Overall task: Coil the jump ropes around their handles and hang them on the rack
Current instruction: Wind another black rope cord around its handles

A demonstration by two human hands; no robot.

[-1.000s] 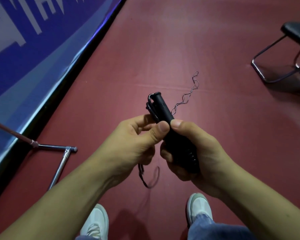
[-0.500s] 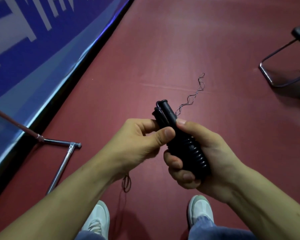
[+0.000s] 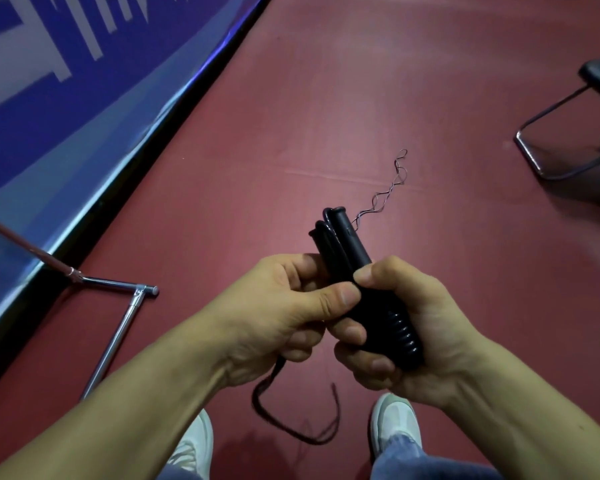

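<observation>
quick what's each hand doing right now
Left hand: closed, pinching the rope at the handles.
Right hand: closed, gripping the handles.

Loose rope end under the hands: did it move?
Yes. The loose rope end swung lower and rightward, toward the white right shoe on the floor.

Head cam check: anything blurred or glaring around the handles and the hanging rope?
Head view: the black handles, gripped in the right hand, are sharp; the loose rope hanging under the left hand is smeared, likely motion blur; glare streaks the blue banner along its edge.
</observation>
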